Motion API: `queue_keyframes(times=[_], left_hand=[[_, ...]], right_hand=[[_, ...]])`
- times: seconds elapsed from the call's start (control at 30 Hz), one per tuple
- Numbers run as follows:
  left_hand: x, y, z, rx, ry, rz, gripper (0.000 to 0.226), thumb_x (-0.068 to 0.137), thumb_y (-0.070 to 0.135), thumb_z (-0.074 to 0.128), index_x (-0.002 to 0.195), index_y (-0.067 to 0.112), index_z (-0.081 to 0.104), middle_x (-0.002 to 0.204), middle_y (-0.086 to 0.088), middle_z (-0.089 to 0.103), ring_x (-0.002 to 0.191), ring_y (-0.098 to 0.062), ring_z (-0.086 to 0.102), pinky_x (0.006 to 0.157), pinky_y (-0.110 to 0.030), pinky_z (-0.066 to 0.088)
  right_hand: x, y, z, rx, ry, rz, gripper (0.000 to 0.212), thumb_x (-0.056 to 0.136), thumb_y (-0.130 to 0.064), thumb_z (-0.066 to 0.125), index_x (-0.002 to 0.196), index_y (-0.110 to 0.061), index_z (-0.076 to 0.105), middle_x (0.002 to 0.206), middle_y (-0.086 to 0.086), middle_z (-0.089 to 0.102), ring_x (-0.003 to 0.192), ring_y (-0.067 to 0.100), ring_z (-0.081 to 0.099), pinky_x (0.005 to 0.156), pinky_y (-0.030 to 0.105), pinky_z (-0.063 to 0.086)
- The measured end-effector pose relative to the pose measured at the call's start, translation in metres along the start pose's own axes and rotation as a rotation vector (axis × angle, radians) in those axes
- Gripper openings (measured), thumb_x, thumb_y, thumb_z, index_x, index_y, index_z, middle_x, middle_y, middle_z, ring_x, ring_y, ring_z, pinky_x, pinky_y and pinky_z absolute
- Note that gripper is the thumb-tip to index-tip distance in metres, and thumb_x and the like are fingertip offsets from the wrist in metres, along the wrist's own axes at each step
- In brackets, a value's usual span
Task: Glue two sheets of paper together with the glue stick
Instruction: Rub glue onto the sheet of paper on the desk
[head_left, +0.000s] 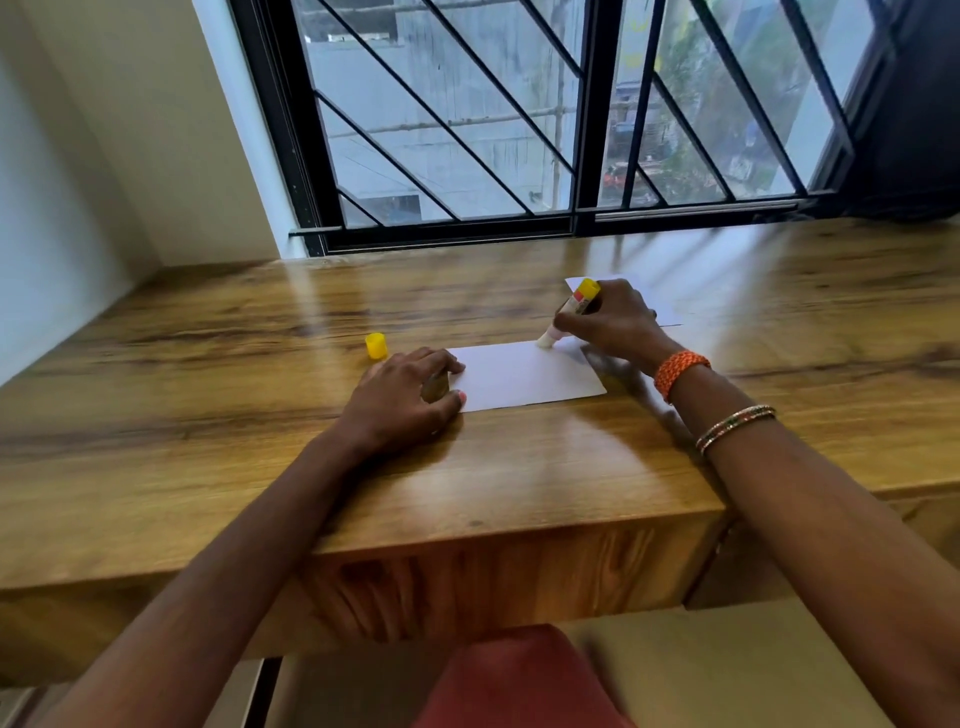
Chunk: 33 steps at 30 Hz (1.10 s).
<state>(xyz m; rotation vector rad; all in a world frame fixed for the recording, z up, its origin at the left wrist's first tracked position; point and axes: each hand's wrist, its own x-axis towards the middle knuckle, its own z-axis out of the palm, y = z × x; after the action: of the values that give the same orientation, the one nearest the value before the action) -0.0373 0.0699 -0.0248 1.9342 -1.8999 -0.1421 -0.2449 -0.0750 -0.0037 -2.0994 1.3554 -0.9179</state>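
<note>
While the right hand (610, 325) has its grip closed round the yellow-and-white plastic glue stick (574, 306), the stick leans with its yellow base up and away toward the window and its pale glue tip down on the far edge of the nearer white rectangular sheet of paper (524, 376). From that contact point almost the whole sheet lies toward the person and to the left, its long axis running left to right across the glossy wooden table (260, 467); judged from this, the coming strokes have to travel leftward and toward the body. The left hand (402, 397) rests at the sheet's left edge, fingers loosely bent and tips pressing the paper flat, holding nothing. Just beyond that hand the small yellow cap (376, 346) stands on the table, apart from the sheet. A second white sheet of paper (660, 306) lies behind the right hand, partly hidden by it, nearer to that hand than to the left.
</note>
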Motion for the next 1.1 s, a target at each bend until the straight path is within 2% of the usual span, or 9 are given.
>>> queue_keyframes(times=[0.1, 0.17, 0.3, 0.5, 0.63, 0.73, 0.8, 0.93, 1.1], left_hand=[[0.0, 0.002, -0.001, -0.002, -0.003, -0.009, 0.07, 0.066, 0.06, 0.035, 0.122, 0.025, 0.056, 0.133, 0.005, 0.054, 0.12, -0.019, 0.049, 0.099, -0.036, 0.032], [-0.001, 0.002, 0.0, -0.004, -0.007, -0.016, 0.059, 0.072, 0.051, 0.041, 0.122, 0.025, 0.056, 0.134, 0.005, 0.054, 0.121, -0.019, 0.048, 0.099, -0.036, 0.032], [0.002, 0.003, -0.002, 0.002, -0.006, -0.011, 0.056, 0.071, 0.049, 0.043, 0.119, 0.024, 0.058, 0.13, 0.005, 0.056, 0.119, -0.018, 0.05, 0.095, -0.034, 0.033], [0.005, 0.006, -0.004, 0.088, 0.002, 0.001, 0.075, 0.057, 0.06, 0.029, 0.114, 0.023, 0.059, 0.124, 0.005, 0.059, 0.113, -0.02, 0.051, 0.096, -0.038, 0.032], [0.008, 0.017, -0.004, 0.175, -0.014, 0.025, 0.056, 0.076, 0.04, 0.043, 0.125, 0.013, 0.05, 0.13, -0.007, 0.052, 0.123, -0.025, 0.041, 0.103, -0.037, 0.029], [0.01, 0.04, 0.001, 0.065, -0.047, 0.099, 0.053, 0.086, 0.012, 0.045, 0.137, 0.007, 0.033, 0.141, -0.011, 0.037, 0.133, -0.024, 0.025, 0.108, -0.032, 0.024], [0.018, 0.058, 0.007, -0.011, -0.084, 0.159, 0.053, 0.088, 0.007, 0.041, 0.14, 0.009, 0.031, 0.144, -0.009, 0.035, 0.136, -0.022, 0.023, 0.11, -0.033, 0.025], [0.05, 0.079, 0.023, -0.007, -0.195, 0.195, 0.046, 0.092, 0.007, 0.036, 0.138, 0.007, 0.038, 0.14, -0.011, 0.043, 0.131, -0.024, 0.034, 0.106, -0.035, 0.032], [0.07, 0.081, 0.034, 0.037, -0.127, 0.193, 0.042, 0.088, -0.001, 0.041, 0.128, 0.004, 0.055, 0.124, -0.013, 0.053, 0.114, -0.026, 0.05, 0.094, -0.034, 0.044]], right_hand=[[-0.003, 0.002, -0.006, 0.008, 0.021, 0.011, 0.017, 0.069, -0.031, 0.07, 0.062, -0.017, 0.064, 0.061, -0.007, 0.056, 0.072, 0.017, 0.052, 0.072, 0.036, 0.033], [-0.005, 0.005, -0.01, 0.008, 0.045, 0.01, 0.024, 0.072, -0.028, 0.07, 0.054, -0.021, 0.056, 0.058, -0.006, 0.055, 0.069, 0.017, 0.052, 0.07, 0.034, 0.034], [-0.007, 0.007, -0.013, -0.027, 0.089, 0.023, 0.024, 0.074, -0.032, 0.07, 0.062, -0.016, 0.057, 0.064, 0.001, 0.057, 0.069, 0.017, 0.053, 0.066, 0.031, 0.033], [-0.012, 0.002, -0.016, -0.059, 0.129, 0.013, 0.022, 0.079, -0.03, 0.069, 0.074, -0.01, 0.061, 0.072, 0.003, 0.059, 0.071, 0.014, 0.051, 0.049, 0.016, 0.025], [-0.009, 0.008, -0.011, -0.055, 0.18, 0.051, 0.03, 0.074, -0.036, 0.068, 0.073, -0.006, 0.067, 0.076, 0.005, 0.068, 0.076, 0.019, 0.058, 0.062, 0.026, 0.029], [-0.007, 0.01, -0.008, -0.064, 0.189, 0.063, 0.029, 0.072, -0.039, 0.066, 0.072, -0.01, 0.069, 0.078, 0.004, 0.07, 0.08, 0.019, 0.06, 0.071, 0.032, 0.028], [-0.007, 0.009, -0.009, -0.075, 0.198, 0.067, 0.028, 0.073, -0.037, 0.068, 0.067, -0.01, 0.063, 0.075, 0.003, 0.065, 0.076, 0.018, 0.056, 0.071, 0.032, 0.027], [-0.011, 0.007, -0.01, -0.085, 0.219, 0.039, 0.028, 0.074, -0.035, 0.069, 0.065, -0.012, 0.058, 0.071, 0.004, 0.06, 0.073, 0.019, 0.054, 0.067, 0.031, 0.028], [-0.012, 0.007, -0.011, -0.089, 0.197, 0.004, 0.028, 0.076, -0.033, 0.067, 0.064, -0.011, 0.055, 0.067, 0.004, 0.058, 0.07, 0.019, 0.054, 0.067, 0.032, 0.026]])
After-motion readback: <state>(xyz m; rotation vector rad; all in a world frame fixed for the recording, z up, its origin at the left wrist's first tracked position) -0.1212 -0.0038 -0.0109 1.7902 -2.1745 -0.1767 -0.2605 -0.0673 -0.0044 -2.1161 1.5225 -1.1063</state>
